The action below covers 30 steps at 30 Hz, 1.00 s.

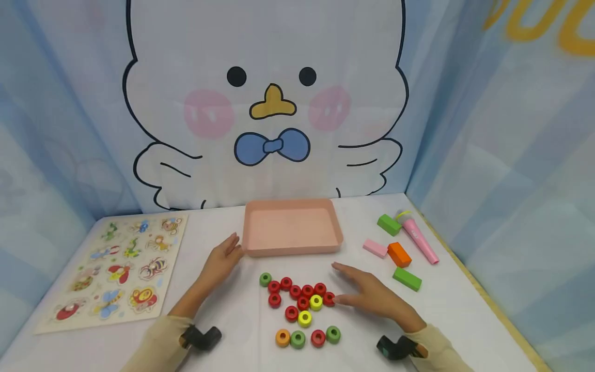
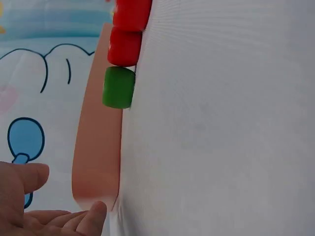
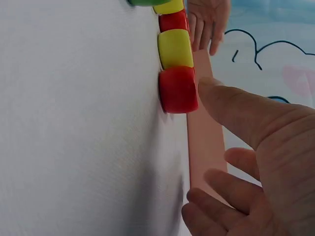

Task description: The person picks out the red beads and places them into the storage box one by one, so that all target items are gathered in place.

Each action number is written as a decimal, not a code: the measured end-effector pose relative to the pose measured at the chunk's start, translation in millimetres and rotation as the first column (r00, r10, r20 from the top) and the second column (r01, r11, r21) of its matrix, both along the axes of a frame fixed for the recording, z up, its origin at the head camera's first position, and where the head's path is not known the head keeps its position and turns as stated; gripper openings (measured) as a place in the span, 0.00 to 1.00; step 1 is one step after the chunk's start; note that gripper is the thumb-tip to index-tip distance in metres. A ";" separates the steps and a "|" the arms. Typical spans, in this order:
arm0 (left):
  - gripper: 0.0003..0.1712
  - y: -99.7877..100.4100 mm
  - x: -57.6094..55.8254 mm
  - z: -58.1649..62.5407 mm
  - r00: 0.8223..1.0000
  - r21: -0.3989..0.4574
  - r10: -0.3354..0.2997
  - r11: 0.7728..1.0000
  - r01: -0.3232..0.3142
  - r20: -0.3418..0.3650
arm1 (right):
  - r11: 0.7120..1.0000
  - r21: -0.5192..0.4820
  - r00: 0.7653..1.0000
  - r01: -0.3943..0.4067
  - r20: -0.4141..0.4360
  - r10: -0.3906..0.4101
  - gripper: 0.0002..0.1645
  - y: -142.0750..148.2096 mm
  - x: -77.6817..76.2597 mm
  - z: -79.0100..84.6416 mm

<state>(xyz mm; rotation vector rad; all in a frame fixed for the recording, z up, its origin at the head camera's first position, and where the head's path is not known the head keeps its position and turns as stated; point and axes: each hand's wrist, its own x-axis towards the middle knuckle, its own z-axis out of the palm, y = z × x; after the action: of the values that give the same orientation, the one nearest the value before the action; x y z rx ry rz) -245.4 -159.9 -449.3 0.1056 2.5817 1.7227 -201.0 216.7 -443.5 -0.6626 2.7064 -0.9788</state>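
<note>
Several red, yellow, green and orange beads lie in a loose cluster on the white table, among them a red bead (image 1: 328, 299), a yellow bead (image 1: 304, 319) and a green bead (image 1: 265, 279). Behind them stands a shallow pink tray (image 1: 293, 249). My left hand (image 1: 222, 262) is held with extended fingers at the tray's left front corner and grips nothing. My right hand (image 1: 372, 293) is spread at the cluster's right side, its thumb tip close by the outermost red bead. In the right wrist view, that red bead (image 3: 178, 90) shows right beside the thumb.
On the left lies a puzzle board (image 1: 111, 274) with insect pictures. To the right are a green block (image 1: 407, 278), an orange block (image 1: 399, 254), a pink block (image 1: 375, 248), another green block (image 1: 389, 225) and a pink toy microphone (image 1: 420, 240). A printed curtain (image 1: 274, 181) hangs behind.
</note>
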 end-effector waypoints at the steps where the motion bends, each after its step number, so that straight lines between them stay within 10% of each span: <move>1: 0.36 1.4 -2.9 -0.7 1.000 0.062 0.019 0.998 -0.019 0.003 | 1.000 -0.016 1.000 -0.009 0.004 0.010 0.45 -0.7 -0.1 0.3; 11: 0.31 10.8 -14.7 -6.1 0.981 0.410 0.166 0.891 -0.193 0.101 | 0.980 -0.188 0.997 -0.071 0.020 0.076 0.32 -11.1 -0.8 1.6; 19: 0.31 16.1 -17.8 -8.9 0.967 0.650 0.128 0.719 -0.244 0.221 | 0.974 -0.221 0.998 -0.040 0.045 0.051 0.17 -15.9 4.8 3.9; 30: 0.31 17.2 -14.4 -20.4 0.968 0.656 0.120 0.716 -0.239 0.221 | 0.976 -0.214 0.997 -0.049 0.055 0.062 0.14 -7.0 2.6 -2.7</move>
<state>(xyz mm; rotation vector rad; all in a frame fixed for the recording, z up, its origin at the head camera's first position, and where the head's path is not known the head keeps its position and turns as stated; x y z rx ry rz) -259.8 -142.8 -469.7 -0.2732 1.7615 2.5432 -198.4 209.7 -446.2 -0.7279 2.5387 -1.2644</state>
